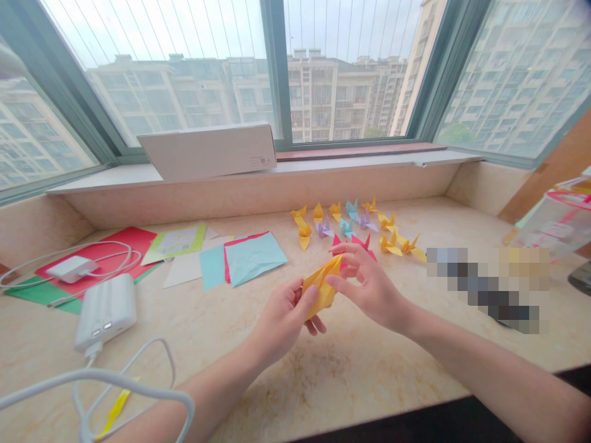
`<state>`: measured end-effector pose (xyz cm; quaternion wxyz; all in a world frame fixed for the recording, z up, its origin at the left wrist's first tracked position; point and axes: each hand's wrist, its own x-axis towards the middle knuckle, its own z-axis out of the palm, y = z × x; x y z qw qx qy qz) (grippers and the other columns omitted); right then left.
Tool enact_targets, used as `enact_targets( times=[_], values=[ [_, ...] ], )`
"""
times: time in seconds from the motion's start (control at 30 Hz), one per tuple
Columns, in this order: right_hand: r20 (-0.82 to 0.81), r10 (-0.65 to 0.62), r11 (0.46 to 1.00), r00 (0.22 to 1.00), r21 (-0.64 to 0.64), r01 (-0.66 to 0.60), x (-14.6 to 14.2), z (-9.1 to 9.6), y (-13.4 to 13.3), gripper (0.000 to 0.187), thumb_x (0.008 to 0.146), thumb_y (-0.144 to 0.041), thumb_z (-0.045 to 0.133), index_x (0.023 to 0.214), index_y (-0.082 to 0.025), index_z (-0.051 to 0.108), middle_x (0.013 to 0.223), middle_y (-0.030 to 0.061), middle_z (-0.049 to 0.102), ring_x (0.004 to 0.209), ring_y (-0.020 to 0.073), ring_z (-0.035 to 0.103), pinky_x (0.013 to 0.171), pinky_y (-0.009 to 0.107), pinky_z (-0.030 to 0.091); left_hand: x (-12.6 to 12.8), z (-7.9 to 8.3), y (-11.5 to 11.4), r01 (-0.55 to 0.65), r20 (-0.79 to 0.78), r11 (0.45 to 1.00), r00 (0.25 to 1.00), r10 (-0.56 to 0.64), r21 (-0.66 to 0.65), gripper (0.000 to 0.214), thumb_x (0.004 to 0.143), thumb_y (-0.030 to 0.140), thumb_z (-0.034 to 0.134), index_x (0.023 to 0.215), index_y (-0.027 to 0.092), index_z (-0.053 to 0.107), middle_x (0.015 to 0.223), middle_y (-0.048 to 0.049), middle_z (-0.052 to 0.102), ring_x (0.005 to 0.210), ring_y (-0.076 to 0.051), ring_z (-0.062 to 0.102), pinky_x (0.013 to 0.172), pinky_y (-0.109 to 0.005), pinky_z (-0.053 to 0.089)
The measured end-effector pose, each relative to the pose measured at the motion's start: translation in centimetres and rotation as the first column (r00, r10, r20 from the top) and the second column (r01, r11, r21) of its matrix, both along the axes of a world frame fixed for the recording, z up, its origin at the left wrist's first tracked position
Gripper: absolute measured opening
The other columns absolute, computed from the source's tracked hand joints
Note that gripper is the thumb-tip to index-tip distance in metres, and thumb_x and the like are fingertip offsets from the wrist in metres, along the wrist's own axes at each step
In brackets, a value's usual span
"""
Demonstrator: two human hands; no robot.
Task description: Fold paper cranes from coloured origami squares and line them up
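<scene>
A piece of folded yellow origami paper (322, 294) is held up over the counter between both hands. My left hand (290, 311) grips its lower left side, with the thumb lying across the front. On the upper right edge, my right hand (362, 277) pinches the paper between thumb and fingers. Behind the hands stand several folded paper cranes: yellow ones such as the yellow crane (304, 235), a blue crane (346, 227), a purple crane (325, 227) and a pink crane (364, 245), the last partly hidden by my right hand.
Blue paper sheets (256, 258) lie left of the hands, near red paper (138, 237). A white power bank (106, 314) with a looping white cable (138, 376) occupies the left front. A white box (210, 152) leans by the window. At right are a clear plastic container (554, 224) and a blurred-out object.
</scene>
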<state>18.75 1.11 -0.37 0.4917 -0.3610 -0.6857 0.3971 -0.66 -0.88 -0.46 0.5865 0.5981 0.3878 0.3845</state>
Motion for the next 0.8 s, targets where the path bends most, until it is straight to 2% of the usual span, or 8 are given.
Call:
enact_targets(
  times=[0.07,0.1,0.2,0.27,0.37,0.53,0.63,0.8],
  values=[
    [0.12,-0.055,0.975,0.991,0.219,0.028,0.4,0.2,0.0,0.038,0.088,-0.025,0.07,0.122,-0.029,0.055,0.133,0.0092,0.058,0.103,0.0219,0.068,0.087,0.042,0.058,-0.1,0.1,0.2,-0.02,0.042,0.999,0.999,0.021,-0.028,0.041,0.092,0.054,0.056,0.1,0.014,0.058,0.089,-0.0066,0.069,0.049,-0.012,0.065,0.044,-0.021,0.048],
    [0.19,-0.068,0.95,0.979,0.312,0.005,0.6,0.3,0.1,0.036,0.086,-0.026,0.073,0.118,-0.029,0.059,0.141,0.0098,0.051,0.118,0.0257,0.061,0.094,0.046,0.055,-0.1,0.2,0.3,-0.032,0.05,0.999,0.998,0.033,-0.037,0.041,0.091,0.054,0.056,0.099,0.014,0.058,0.085,-0.0051,0.068,0.047,-0.011,0.064,0.042,-0.02,0.046],
    [0.362,-0.039,0.891,0.931,0.434,-0.132,1.1,0.5,0.3,0.029,0.084,-0.025,0.076,0.112,-0.029,0.068,0.157,0.0069,0.032,0.14,0.0306,0.041,0.11,0.05,0.045,-0.3,0.4,0.4,-0.046,0.039,0.998,0.998,0.048,-0.045,0.041,0.091,0.055,0.057,0.096,0.014,0.057,0.076,-0.0007,0.063,0.041,-0.007,0.057,0.038,-0.017,0.038],
    [0.418,-0.021,0.874,0.908,0.448,-0.186,1.3,0.5,0.4,0.026,0.086,-0.024,0.073,0.111,-0.031,0.071,0.16,0.0042,0.028,0.145,0.031,0.034,0.114,0.052,0.04,-0.3,0.4,0.4,-0.046,0.024,0.998,0.999,0.047,-0.04,0.04,0.091,0.055,0.057,0.093,0.015,0.057,0.071,0.0014,0.06,0.039,-0.006,0.053,0.036,-0.016,0.033],
    [0.445,-0.023,0.873,0.895,0.445,-0.199,1.4,0.3,0.7,0.022,0.088,-0.025,0.071,0.109,-0.032,0.074,0.158,0.0028,0.032,0.146,0.031,0.032,0.118,0.054,0.034,-0.4,0.4,0.4,-0.048,0.009,0.998,0.999,0.048,-0.042,0.039,0.091,0.054,0.057,0.089,0.015,0.057,0.067,0.0032,0.056,0.036,-0.004,0.047,0.035,-0.015,0.028],
    [0.412,0.047,0.903,0.91,0.372,-0.215,1.6,0.3,0.9,0.018,0.087,-0.024,0.073,0.103,-0.033,0.078,0.155,0.0022,0.038,0.144,0.029,0.036,0.113,0.05,0.042,-0.3,0.5,0.5,-0.036,-0.022,0.999,0.999,0.035,-0.018,0.04,0.091,0.054,0.057,0.09,0.014,0.06,0.067,0.003,0.055,0.037,-0.003,0.043,0.036,-0.016,0.026],
    [0.424,0.073,0.919,0.903,0.322,-0.225,1.6,0.5,0.9,0.016,0.086,-0.026,0.074,0.101,-0.033,0.079,0.153,0.0038,0.042,0.141,0.0294,0.04,0.113,0.051,0.04,-0.3,0.5,0.4,-0.05,-0.067,0.999,0.996,0.051,0.017,0.039,0.091,0.053,0.057,0.089,0.014,0.061,0.063,0.0031,0.054,0.038,-0.004,0.043,0.037,-0.016,0.026],
    [0.458,0.061,0.922,0.887,0.315,-0.226,1.7,0.7,0.8,0.014,0.088,-0.031,0.072,0.099,-0.033,0.079,0.147,0.0061,0.049,0.137,0.0298,0.047,0.113,0.053,0.04,-0.4,0.4,0.3,-0.059,-0.148,0.997,0.987,0.065,0.044,0.039,0.091,0.051,0.057,0.084,0.014,0.062,0.055,0.0041,0.051,0.039,-0.006,0.044,0.039,-0.017,0.028]
  ],
)
